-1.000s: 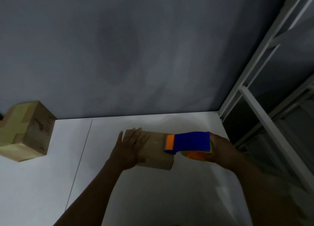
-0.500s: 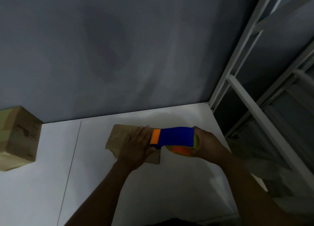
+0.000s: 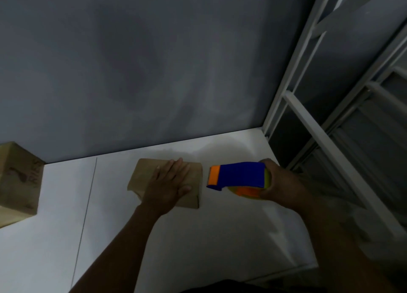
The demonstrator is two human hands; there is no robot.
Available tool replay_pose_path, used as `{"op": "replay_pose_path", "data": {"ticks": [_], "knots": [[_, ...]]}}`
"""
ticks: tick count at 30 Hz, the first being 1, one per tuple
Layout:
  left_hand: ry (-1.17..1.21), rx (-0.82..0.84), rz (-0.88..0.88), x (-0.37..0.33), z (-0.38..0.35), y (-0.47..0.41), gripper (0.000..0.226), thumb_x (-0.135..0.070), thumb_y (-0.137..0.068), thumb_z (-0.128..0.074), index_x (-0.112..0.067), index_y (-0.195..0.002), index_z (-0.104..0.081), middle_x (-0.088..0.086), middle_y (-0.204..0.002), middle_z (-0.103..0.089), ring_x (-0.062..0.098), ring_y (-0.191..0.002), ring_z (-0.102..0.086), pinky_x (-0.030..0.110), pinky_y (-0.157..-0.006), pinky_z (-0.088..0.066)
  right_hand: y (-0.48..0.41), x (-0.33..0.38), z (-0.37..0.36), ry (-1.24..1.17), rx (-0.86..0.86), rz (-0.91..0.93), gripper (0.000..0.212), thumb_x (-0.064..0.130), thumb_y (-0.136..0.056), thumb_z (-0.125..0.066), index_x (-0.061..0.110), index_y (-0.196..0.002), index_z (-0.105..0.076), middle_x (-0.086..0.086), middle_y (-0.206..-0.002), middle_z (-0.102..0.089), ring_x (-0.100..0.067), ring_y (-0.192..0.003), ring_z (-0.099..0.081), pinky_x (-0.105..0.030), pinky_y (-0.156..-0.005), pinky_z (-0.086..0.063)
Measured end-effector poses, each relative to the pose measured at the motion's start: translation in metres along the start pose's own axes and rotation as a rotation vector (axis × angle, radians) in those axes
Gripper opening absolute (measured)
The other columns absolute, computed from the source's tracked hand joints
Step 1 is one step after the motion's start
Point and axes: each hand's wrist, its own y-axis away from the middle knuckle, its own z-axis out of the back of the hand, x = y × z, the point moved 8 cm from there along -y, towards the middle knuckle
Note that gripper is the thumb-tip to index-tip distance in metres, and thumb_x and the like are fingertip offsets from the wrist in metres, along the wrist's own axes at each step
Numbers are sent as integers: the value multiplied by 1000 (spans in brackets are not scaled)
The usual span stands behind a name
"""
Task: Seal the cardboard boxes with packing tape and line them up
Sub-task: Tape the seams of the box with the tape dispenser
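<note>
Fingers (image 3: 177, 168) of the left hand (image 3: 169, 186) lie straight, pressing the small cardboard box (image 3: 143, 176) onto the table (image 3: 198, 237). Just right of that box, the right hand (image 3: 280, 182) grips the blue tape dispenser (image 3: 240, 175), not touching it. Tape on the lid is hard to make out; likely this is the sealing step, next needing the dispenser's nose laid on the box top.

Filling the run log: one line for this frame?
left hand flat on small cardboard box | right hand grips tape dispenser, just right of that box, apart | second cardboard box at far left
</note>
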Motion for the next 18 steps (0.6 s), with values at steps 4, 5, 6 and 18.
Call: {"op": "replay_pose_path", "data": {"ticks": [4, 5, 6, 18], "knots": [[-7, 8, 2, 0, 1, 0, 80, -71, -88, 5, -27, -152, -13, 1, -160, -7, 24, -147, -7, 46, -112, -6, 2, 3, -12, -36, -3, 63, 105, 26, -70, -82, 42, -142, -8, 19, -106, -51, 0, -94, -59, -10, -67, -48], [2, 8, 0, 0, 1, 0, 78, -70, -90, 2, -26, -151, -17, 2, -160, -12, 26, -146, -12, 48, -112, -10, 3, 2, -15, -8, 1, 84, 102, 25, -72, -81, 41, -144, -11, 18, -111, -52, 1, -97, -58, -9, -70, -47], [9, 4, -2, -1, 2, -1, 77, -70, -91, 0, -26, -151, -20, 3, -159, -15, 27, -146, -15, 51, -112, -15, 3, 2, -18, 33, -1, 106, 97, 24, -74, -79, 38, -145, -16, 16, -119, -51, 1, -101, -55, -10, -76, -46], [4, 58, 82, -8, 1, -9, 83, -85, -71, 10, -50, -146, 1, 8, -160, -6, 34, -146, 4, 69, -104, -14, -12, -11, -34, 177, -57, 160, 69, 42, -73, -74, 43, -130, -35, 9, -112, -59, -9, -100, -58, -37, -83, -55]]}}
